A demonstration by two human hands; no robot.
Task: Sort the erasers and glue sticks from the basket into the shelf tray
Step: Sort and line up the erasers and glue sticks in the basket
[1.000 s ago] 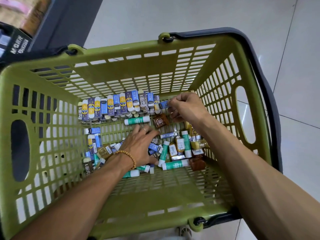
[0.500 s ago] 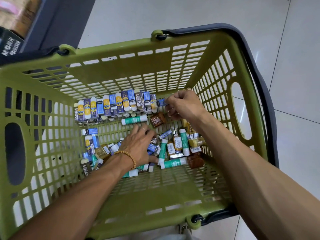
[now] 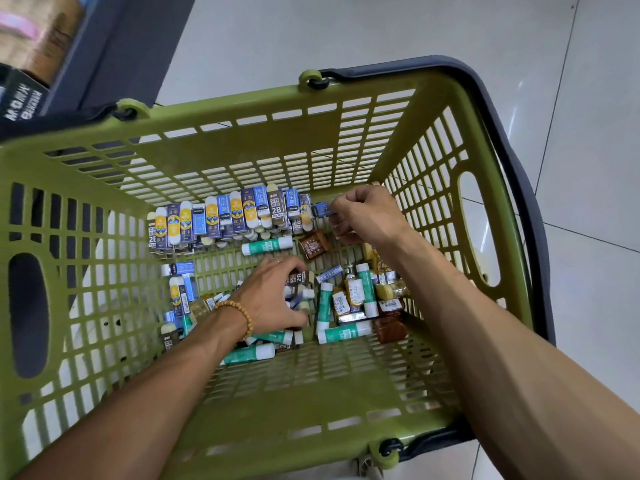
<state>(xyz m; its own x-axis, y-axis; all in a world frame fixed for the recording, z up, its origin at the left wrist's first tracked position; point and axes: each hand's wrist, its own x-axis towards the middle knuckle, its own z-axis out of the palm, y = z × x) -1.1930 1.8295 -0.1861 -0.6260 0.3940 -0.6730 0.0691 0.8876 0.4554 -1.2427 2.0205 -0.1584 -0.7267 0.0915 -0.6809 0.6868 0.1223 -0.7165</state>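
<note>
Olive-green plastic basket is holding nearly all the erasers and glue sticks; no shelf tray is showing. Left hand is curling over loose erasers mid-floor, while right hand is pinching a blue eraser by the far wall, so sorting is looking barely begun.

You have pale floor tiles across the top and right, and a dark shelf unit at upper left.

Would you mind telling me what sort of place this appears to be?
Probably a shop aisle, perhaps stationery. A green shopping basket with a dark carry handle stands on a pale tiled floor, holds barcoded erasers and glue sticks, and packaged goods sit at the upper left.
</note>
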